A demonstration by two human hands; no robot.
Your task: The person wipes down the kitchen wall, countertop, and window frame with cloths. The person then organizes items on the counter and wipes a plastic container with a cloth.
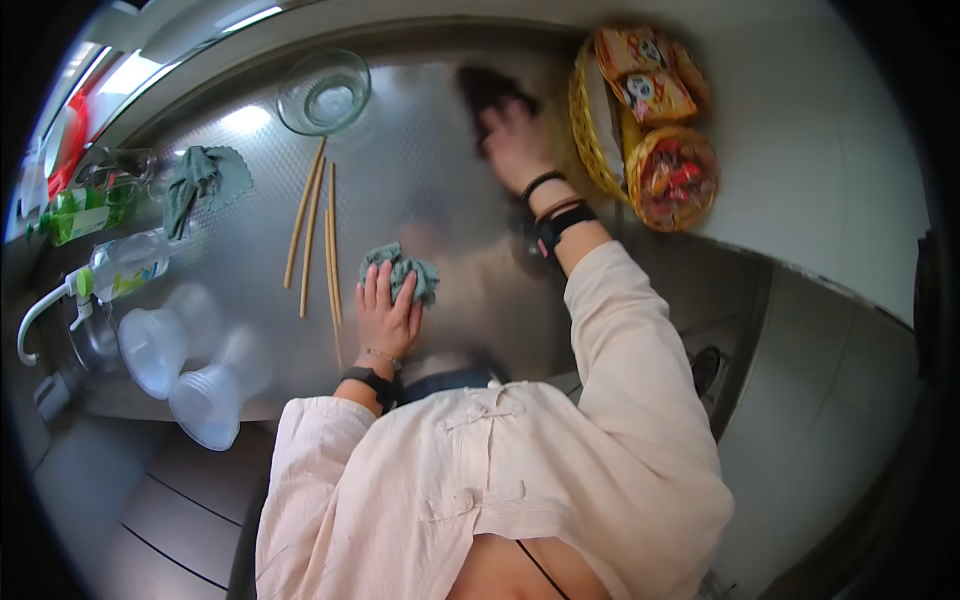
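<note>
My left hand lies over a crumpled grey-green cloth on the metal counter, its fingers gripping the cloth from above. Farther forward and to the right, my right hand is slightly smeared by motion. Its fingers hold a dark brown cloth against the counter near the back edge. Left of the grey-green cloth, several long wooden chopsticks lie roughly side by side. A clear glass bowl stands just beyond their far ends.
Right of my right hand are a yellow woven basket and a smaller basket of wrapped sweets, with snack packets behind. At left lie another green cloth, a green bottle, a clear pump bottle and stacked plastic cups.
</note>
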